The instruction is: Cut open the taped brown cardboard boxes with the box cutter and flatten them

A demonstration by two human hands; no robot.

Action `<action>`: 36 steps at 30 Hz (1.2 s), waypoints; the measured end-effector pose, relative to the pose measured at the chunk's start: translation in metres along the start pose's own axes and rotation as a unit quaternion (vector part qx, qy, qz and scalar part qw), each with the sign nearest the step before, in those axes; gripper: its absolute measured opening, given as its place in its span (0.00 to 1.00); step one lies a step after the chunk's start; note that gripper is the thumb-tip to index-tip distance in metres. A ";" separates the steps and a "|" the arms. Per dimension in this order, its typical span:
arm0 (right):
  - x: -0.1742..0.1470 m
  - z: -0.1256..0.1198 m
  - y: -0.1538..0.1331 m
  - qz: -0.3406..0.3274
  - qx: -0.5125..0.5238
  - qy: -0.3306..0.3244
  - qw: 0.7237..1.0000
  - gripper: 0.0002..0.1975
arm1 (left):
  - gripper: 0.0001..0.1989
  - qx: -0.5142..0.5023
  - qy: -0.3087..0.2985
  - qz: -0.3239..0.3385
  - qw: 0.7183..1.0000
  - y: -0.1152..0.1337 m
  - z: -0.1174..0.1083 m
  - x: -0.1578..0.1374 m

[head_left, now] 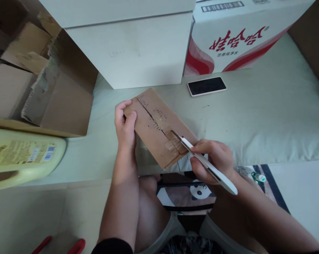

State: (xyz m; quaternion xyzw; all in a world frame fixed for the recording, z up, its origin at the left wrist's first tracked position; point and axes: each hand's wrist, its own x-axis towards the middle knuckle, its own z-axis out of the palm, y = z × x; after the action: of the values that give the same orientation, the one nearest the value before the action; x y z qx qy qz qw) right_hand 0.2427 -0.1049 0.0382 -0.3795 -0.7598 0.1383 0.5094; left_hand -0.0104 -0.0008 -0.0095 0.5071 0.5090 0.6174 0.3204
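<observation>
Bare forearms (119, 201) come up from the bottom of the view, black sleeve (113, 247) at the left one, lap in pale shorts (163, 233) between. Left hand (126, 118): thumb on top, fingers round the edge, closed on the far-left end of a small brown carton (145, 125). Right hand (214, 155): curled firmly about a white utility knife (217, 174), blade (176, 134) out. Carton lies between the hands, its near-right end just beside the right hand; long axis runs far left to near right, centre seam (151, 114) likewise. Knife lines up almost with that seam; blade tip sits over the brown tape (172, 143), just right of the seam. Contact of tip and tape: cannot tell. Right hand is nearer the taped end, left hand the far end. Outward, on pale green cloth (254, 116): phone (207, 86) beyond the carton, tall white box (143, 53) behind, red-and-white carton (236, 46) to its right. Left side: large brown box (66, 102), yellow jug (29, 155) before it. Green-capped bottle (258, 177) lies past the right wrist; red handles (77, 246) low at left.
</observation>
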 end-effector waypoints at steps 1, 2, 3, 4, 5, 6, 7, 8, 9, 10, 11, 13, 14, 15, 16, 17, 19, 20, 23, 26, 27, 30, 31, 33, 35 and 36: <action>0.000 0.000 0.000 0.000 0.000 0.000 1.000 0.10 | 0.29 0.002 -0.004 0.003 1.000 -0.001 0.000 0.000; 0.000 0.000 0.000 0.000 0.000 0.001 1.000 0.10 | 0.29 0.005 -0.007 0.007 1.000 -0.001 -0.001 0.000; 0.000 0.000 0.000 -0.002 -0.001 0.002 1.000 0.10 | 0.29 0.009 -0.011 0.011 1.000 -0.002 -0.001 0.000; 0.000 -0.001 0.000 -0.004 -0.003 0.003 1.000 0.10 | 0.28 0.012 -0.012 0.013 1.000 -0.003 -0.001 0.001; 0.001 -0.001 0.000 -0.005 -0.005 0.004 1.000 0.10 | 0.28 0.016 -0.012 0.015 1.000 -0.003 -0.002 0.001; 0.001 -0.001 -0.001 -0.005 -0.007 0.004 1.000 0.10 | 0.27 0.020 -0.011 0.017 1.000 -0.003 -0.002 0.001; 0.002 -0.001 -0.001 -0.006 -0.008 0.005 1.000 0.09 | 0.26 0.022 -0.008 0.018 1.000 -0.002 -0.002 0.001; 0.002 -0.001 -0.001 -0.006 -0.007 0.004 1.000 0.09 | 0.25 0.023 -0.007 0.017 1.000 -0.002 -0.001 0.001; 0.002 -0.001 -0.001 -0.006 -0.004 0.004 1.000 0.09 | 0.25 0.021 -0.005 0.017 1.000 -0.001 -0.001 0.002; 0.002 -0.001 -0.001 -0.006 -0.002 0.003 1.000 0.09 | 0.26 0.018 -0.003 0.015 1.000 0.000 -0.001 0.002; 0.002 -0.001 -0.001 -0.007 0.000 0.003 1.000 0.09 | 0.26 0.015 -0.002 0.012 1.000 0.000 -0.001 0.002; 0.002 0.000 0.000 -0.010 0.003 0.003 1.000 0.09 | 0.28 0.009 -0.001 0.006 1.000 0.001 0.000 0.001; 0.002 0.000 0.000 -0.009 0.004 0.003 1.000 0.10 | 0.29 0.008 0.001 0.004 1.000 0.002 0.000 0.001; 0.002 0.000 0.000 -0.009 0.005 0.005 1.000 0.10 | 0.29 0.009 0.002 0.003 1.000 0.003 0.001 0.001; 0.002 0.000 0.000 -0.009 0.005 0.005 1.000 0.10 | 0.30 0.009 0.002 0.003 1.000 0.003 0.001 0.001; 0.002 0.001 0.001 -0.008 0.005 0.006 1.000 0.09 | 0.30 0.007 0.004 0.003 1.000 0.004 0.002 0.001; 0.001 0.001 0.000 -0.005 0.008 0.013 1.000 0.10 | 0.30 0.004 0.011 0.005 1.000 0.005 0.003 0.001; 0.001 0.001 0.000 -0.004 0.009 0.019 1.000 0.10 | 0.30 0.001 0.014 0.007 1.000 0.006 0.004 0.000; 0.000 0.001 0.000 0.000 0.010 0.033 0.999 0.10 | 0.29 -0.001 0.017 0.008 1.000 0.006 0.004 0.001; -0.003 0.002 0.000 0.018 0.008 0.025 0.999 0.10 | 0.27 0.006 0.011 0.005 1.000 0.004 0.003 0.001; -0.004 0.002 0.000 0.022 0.012 0.025 0.999 0.10 | 0.27 0.010 0.010 0.006 1.000 0.003 0.003 0.001; -0.005 0.004 0.000 0.021 0.019 0.045 0.999 0.09 | 0.25 0.018 0.006 0.008 1.000 0.002 0.002 0.001; -0.005 0.004 0.000 0.020 0.019 0.049 0.998 0.09 | 0.25 0.017 0.004 0.007 1.000 0.002 0.002 0.000; -0.004 0.004 0.000 0.020 0.016 0.042 0.999 0.09 | 0.24 0.009 0.003 0.000 1.000 0.002 0.002 0.000; -0.003 0.003 0.000 0.022 0.014 0.033 0.999 0.09 | 0.25 -0.004 0.007 -0.009 1.000 0.004 0.002 0.000; -0.003 0.003 0.000 0.022 0.013 0.032 0.999 0.09 | 0.25 -0.009 0.009 -0.011 1.000 0.005 0.003 0.000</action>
State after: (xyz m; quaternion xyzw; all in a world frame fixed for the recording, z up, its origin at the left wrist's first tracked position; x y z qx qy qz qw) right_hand 0.2405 -0.1066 0.0349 -0.3938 -0.7325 0.1474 0.5354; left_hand -0.0074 -0.0013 -0.0051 0.4931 0.5120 0.6226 0.3271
